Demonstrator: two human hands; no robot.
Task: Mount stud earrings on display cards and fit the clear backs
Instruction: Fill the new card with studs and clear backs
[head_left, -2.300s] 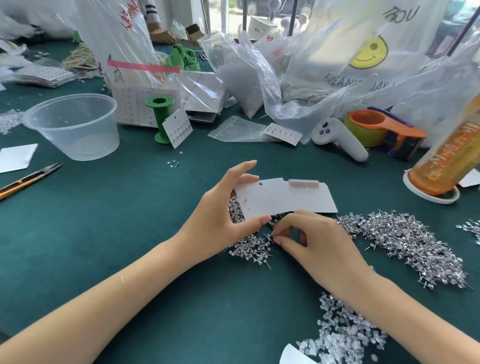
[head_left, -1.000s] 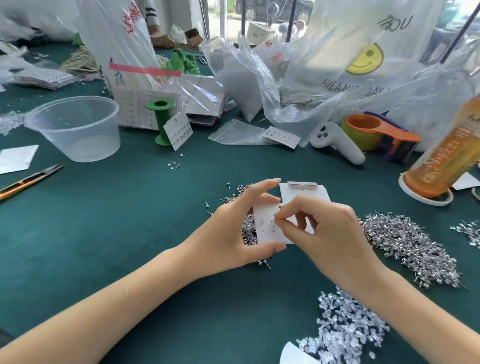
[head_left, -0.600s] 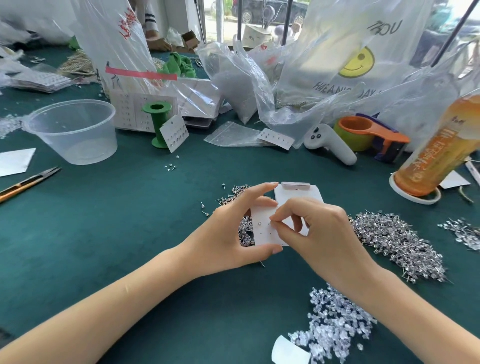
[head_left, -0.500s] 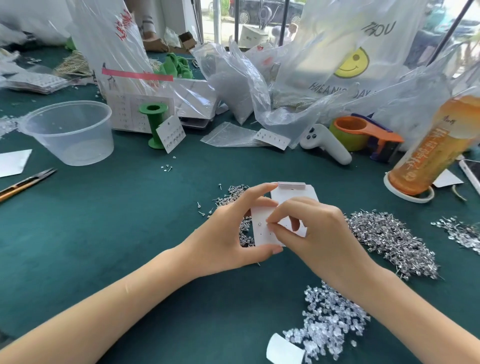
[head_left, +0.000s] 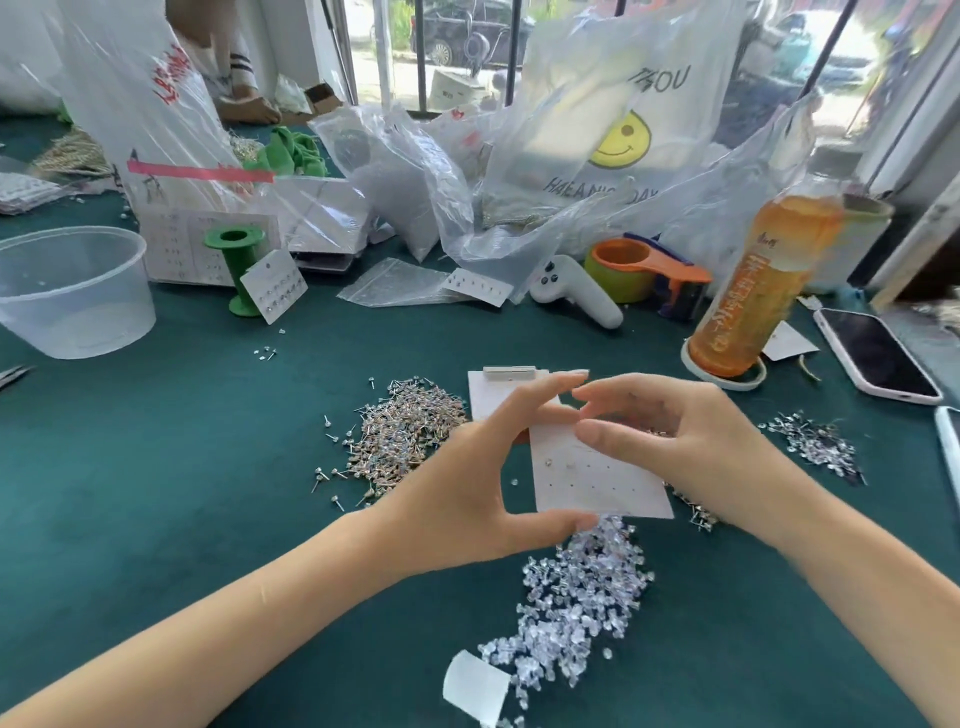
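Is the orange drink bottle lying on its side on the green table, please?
No, the orange drink bottle stands upright on a white ring at the right of the green table.

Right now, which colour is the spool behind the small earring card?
Green: the spool stands upright on the table, best seen in the head view.

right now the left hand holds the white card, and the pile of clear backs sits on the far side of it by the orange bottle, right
Not quite. In the head view the left hand does hold the white card, but the clear backs lie on the near side of it, towards the person; the orange bottle stands farther away.
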